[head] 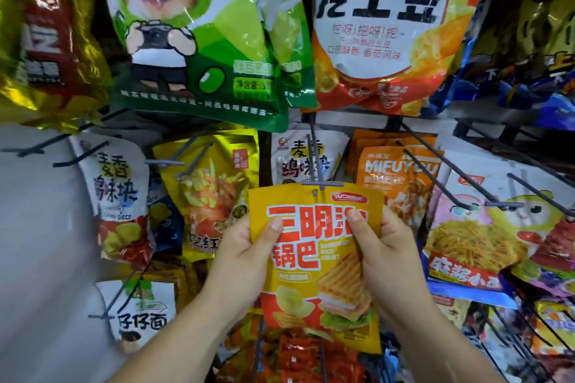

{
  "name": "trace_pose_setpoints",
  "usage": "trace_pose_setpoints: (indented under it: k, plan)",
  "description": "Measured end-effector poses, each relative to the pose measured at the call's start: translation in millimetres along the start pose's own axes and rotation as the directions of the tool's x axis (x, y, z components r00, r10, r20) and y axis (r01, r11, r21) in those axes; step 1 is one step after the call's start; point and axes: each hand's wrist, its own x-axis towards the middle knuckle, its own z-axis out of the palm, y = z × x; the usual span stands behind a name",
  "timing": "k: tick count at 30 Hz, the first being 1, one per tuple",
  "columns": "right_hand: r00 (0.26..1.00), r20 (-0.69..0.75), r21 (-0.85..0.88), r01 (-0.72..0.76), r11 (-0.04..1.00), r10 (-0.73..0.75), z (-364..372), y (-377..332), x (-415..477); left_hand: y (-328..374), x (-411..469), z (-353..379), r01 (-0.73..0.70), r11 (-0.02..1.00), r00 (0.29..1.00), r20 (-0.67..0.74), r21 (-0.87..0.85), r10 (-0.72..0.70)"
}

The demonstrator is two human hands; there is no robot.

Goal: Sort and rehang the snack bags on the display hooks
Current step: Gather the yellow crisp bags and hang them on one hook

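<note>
Two hands in view, left hand (pixel 245 246) and right hand (pixel 385 246), both bare across knuckles, fingers and thumbs. Thumbnails (pixel 275 224) legible on each: cut short, rounded at the tip, natural-looking surface. Left forearm (pixel 174 339) and right forearm (pixel 435 336) bare from the wrist down to the lower frame edge, slender and smooth in outline; anything worn higher up the arm lies outside the picture and cannot be recorded.

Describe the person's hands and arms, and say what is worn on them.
Nothing is worn. The left hand and right hand are bare: no gloves, rings or watch in view. Both forearms are bare too, with no sleeve or band down to the frame's lower edge. The thumbnails are short and unpainted.
</note>
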Motion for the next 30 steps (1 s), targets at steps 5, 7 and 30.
trace_pose_setpoints:
  k: [5,7,30]
  plan:
    - [0.999,0.037,0.008,0.002,1.000,-0.003,-2.3,-4.3,-7.7,2.5,-7.4,-1.7,-0.040,0.998,0.999,0.010,0.042,0.039]
    - [0.999,0.050,0.039,-0.015,0.999,0.013,-3.5,-6.3,-11.0,4.8,-10.3,-1.5,-0.039,0.998,0.999,0.014,0.047,0.039]
    - [0.995,0.022,-0.150,-0.093,0.984,0.098,-93.4,11.5,20.6,-10.7,74.9,33.2,-0.029,0.654,0.988,-0.079,0.756,0.135]
